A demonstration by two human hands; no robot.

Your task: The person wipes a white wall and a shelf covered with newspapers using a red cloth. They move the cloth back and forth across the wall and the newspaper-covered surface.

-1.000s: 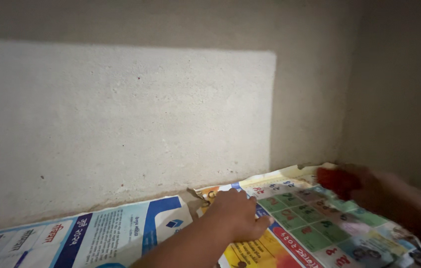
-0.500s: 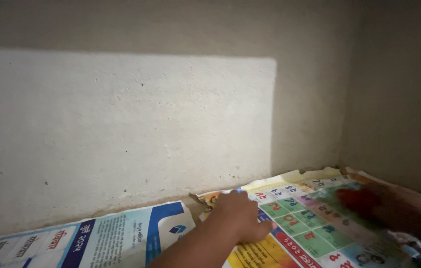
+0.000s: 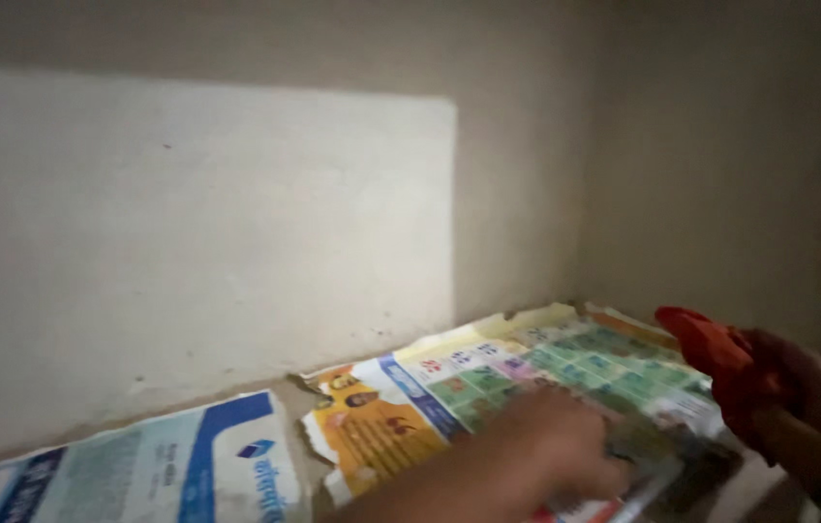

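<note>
Two hands in frame, both blurred. Left hand (image 3: 565,450) at 6 o'clock lies palm-down on the colourful printed calendar sheet (image 3: 488,387), fingers together and pressing flat on the paper, gripping nothing. Right hand (image 3: 812,416) at 4 o'clock is clamped on a crumpled red cloth (image 3: 720,363); cloth sticks out up-left of the fist, over the sheet's right edge, contact with the paper unclear. Calendar sheet lies on the shelf floor, reaching into the back corner at about 3 o'clock of centre, back-left edge torn. White-and-blue printed paper sheet (image 3: 168,465) lies flat at 8 o'clock, just beside the calendar sheet. Rough plaster back wall (image 3: 236,213) fills 9 to 12 o'clock, lit patch on it. Dark side wall (image 3: 730,174) at 2 o'clock.
</note>
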